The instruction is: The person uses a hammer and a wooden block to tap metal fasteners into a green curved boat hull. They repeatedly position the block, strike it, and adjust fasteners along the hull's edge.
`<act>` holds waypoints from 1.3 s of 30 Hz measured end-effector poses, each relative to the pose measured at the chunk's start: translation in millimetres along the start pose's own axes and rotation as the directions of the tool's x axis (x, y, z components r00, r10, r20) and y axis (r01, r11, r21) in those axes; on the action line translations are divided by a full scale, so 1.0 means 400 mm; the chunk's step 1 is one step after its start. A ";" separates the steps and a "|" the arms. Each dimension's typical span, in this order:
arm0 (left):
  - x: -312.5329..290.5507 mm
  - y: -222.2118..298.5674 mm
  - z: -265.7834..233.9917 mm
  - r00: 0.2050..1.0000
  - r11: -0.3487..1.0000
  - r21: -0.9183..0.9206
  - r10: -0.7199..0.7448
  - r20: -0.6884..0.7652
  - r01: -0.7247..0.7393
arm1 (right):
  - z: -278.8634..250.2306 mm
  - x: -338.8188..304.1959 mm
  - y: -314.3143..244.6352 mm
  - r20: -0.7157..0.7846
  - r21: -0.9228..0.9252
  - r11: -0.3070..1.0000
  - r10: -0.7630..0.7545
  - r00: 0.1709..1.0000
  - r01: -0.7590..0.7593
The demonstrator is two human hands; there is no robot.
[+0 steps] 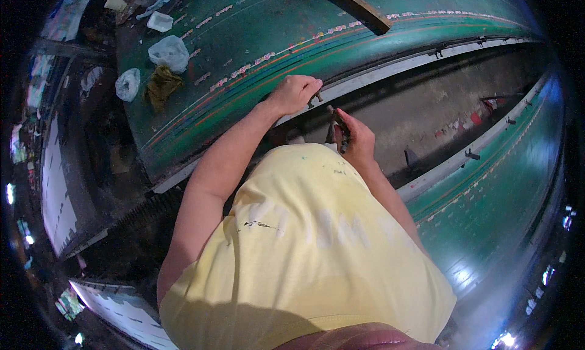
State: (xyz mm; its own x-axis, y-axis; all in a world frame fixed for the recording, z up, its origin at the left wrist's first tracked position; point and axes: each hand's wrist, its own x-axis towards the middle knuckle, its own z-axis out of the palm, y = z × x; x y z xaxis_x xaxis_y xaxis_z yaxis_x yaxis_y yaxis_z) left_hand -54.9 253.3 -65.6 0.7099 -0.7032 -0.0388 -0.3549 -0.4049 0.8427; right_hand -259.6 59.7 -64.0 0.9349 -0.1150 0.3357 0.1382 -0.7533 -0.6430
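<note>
My left hand [294, 95] is closed, with its thumb and fingers at a small dark metal fitting [315, 99] on the pale rail [365, 81] along the edge of a long green table [268, 21]. The fingers partly cover that fitting. Lower and to the right, in front of my body, my right hand [359, 137] is wrapped round a dark metal hand tool [339, 126]. Its upper end points toward the rail, apart from the left hand. The palm hides much of the tool, so its exact kind does not show.
A wooden bar [353, 7] lies across the green table. White plastic bags [169, 53], a brown cloth [162, 87] and a white container [160, 21] sit at its left end. Behind me on the right runs a second green table [487, 210] with similar fittings [472, 154] on its rail.
</note>
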 end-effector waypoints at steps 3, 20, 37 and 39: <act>-0.005 0.039 -0.003 0.993 0.994 -0.023 -0.112 -0.024 0.111 | -0.003 0.035 -0.018 0.006 -0.062 0.995 -0.072 0.997 0.073; -0.016 0.002 0.048 0.967 0.958 -0.153 -0.252 -0.050 0.242 | 0.048 0.052 -0.006 0.010 -0.306 0.932 -0.203 0.979 0.196; -0.015 0.020 0.034 0.951 0.948 -0.089 -0.308 -0.025 0.305 | 0.097 0.022 0.025 0.738 0.650 -0.369 0.515 0.436 -0.664; -0.014 0.000 0.044 0.963 0.957 -0.139 -0.264 -0.050 0.256 | 0.113 -0.019 0.096 0.562 0.636 0.119 0.605 0.564 -0.762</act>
State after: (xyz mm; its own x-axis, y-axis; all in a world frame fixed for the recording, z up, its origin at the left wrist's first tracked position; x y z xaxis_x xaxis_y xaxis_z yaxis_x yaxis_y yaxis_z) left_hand -69.7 247.1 -74.7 0.8080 -0.5410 -0.2334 -0.0736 -0.4858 0.8710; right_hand -246.6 61.1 -122.3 0.7948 -0.1562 -0.5865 -0.4881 0.4099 -0.7706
